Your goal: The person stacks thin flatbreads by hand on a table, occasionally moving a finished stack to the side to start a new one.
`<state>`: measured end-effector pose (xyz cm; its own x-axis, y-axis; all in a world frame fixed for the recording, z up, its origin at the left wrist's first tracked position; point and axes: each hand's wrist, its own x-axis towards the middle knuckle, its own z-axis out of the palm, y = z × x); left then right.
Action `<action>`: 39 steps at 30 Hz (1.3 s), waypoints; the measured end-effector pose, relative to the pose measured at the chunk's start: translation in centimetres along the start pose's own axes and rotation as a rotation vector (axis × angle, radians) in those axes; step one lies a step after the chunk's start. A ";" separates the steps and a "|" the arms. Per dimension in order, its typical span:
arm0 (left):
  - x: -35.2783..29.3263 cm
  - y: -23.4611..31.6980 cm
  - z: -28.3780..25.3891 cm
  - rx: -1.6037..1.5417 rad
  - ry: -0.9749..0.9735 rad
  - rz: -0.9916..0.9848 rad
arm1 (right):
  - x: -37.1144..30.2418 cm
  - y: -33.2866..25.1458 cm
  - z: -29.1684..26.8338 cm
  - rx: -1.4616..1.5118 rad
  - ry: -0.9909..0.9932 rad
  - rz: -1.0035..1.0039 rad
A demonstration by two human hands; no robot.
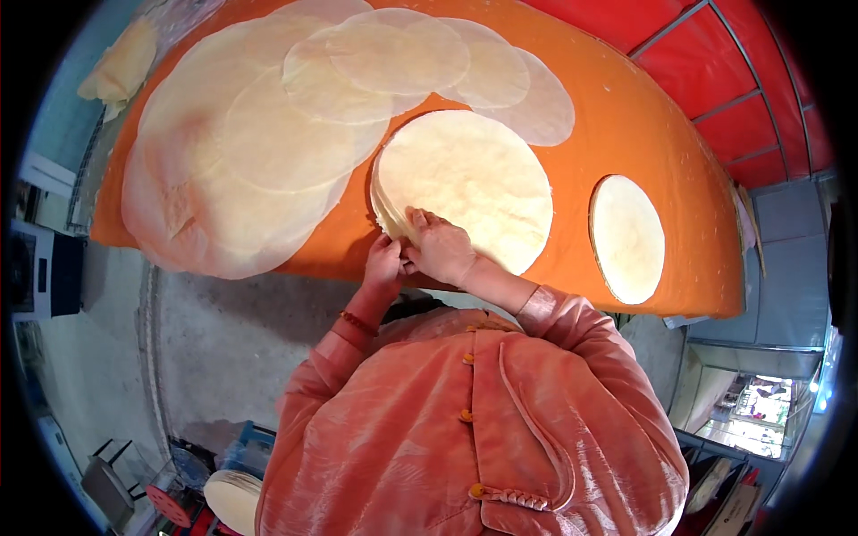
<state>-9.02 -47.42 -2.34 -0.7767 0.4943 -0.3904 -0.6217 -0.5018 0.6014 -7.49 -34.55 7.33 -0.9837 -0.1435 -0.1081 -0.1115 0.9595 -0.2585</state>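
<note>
A thick stack of thin round flatbreads point(469, 179), pale cream in colour, lies at the near edge of the orange-covered table point(572, 214). At the stack's near left rim, both of my hands meet. My left hand point(384, 263) has its thumb and fingers pinched together on the edge of a flatbread. Over the same rim, my right hand point(441, 248) rests with its fingers curled in, closed on the edge. How many layers the fingers hold is hidden.
Large, thin translucent round sheets point(259, 152) overlap across the table's left and far side. To the right lies a smaller round stack point(628, 239). Red panels point(697, 62) stand beyond the far right edge. Another round stack point(234, 500) sits low at the left, near a chair point(109, 482).
</note>
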 end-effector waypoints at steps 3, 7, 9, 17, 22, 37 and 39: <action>-0.5 0.5 1.1 -0.046 0.089 -0.023 | 0.0 0.3 -0.2 0.024 -0.021 -0.030; -0.9 1.0 1.5 -0.022 0.106 -0.036 | 0.0 0.4 -0.3 0.022 0.002 -0.030; -0.9 1.0 1.6 -0.029 0.119 -0.035 | 0.0 0.5 0.2 -0.049 0.017 -0.015; 0.5 -0.5 1.1 0.083 0.122 0.158 | 2.3 -0.2 -0.6 -0.153 -0.164 -0.271; -0.1 0.2 3.0 0.073 0.190 0.178 | 3.2 0.1 -0.6 -0.166 -0.071 -0.335; -0.5 0.0 2.6 0.197 0.134 0.214 | 3.4 -1.6 -3.8 -0.115 -0.404 -0.053; -0.9 -0.1 2.2 0.190 0.060 0.234 | 4.0 -0.6 -5.3 0.030 -0.528 0.007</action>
<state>-8.05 -46.24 -0.59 -0.9049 0.3348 -0.2628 -0.3990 -0.4523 0.7976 -12.12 -34.47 12.15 -0.7786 -0.2473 -0.5767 -0.0940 0.9547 -0.2824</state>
